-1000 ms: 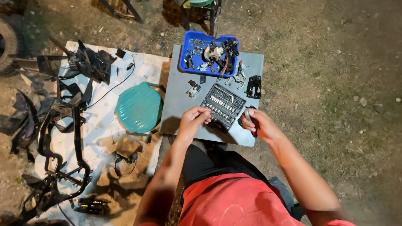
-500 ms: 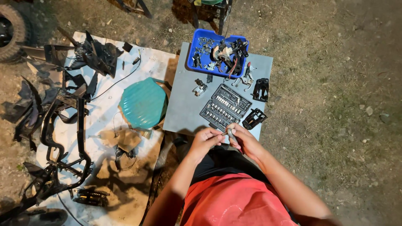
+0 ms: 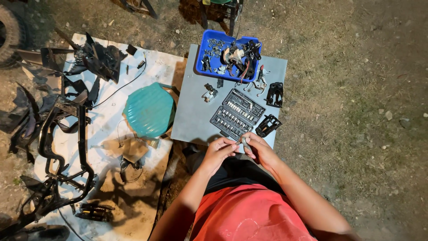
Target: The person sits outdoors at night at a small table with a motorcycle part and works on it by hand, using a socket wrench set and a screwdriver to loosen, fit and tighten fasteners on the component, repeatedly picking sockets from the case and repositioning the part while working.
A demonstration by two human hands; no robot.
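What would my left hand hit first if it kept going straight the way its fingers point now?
The left hand points right, toward the right hand. It would first meet the small grey metal piece pinched between both hands, then the right hand's fingers. Depth is hard to judge from above.

Grey board [image 3: 191,120] on dirt, bearing blue parts tray [image 3: 206,49], open socket set [image 3: 237,114], black brackets [image 3: 274,94].
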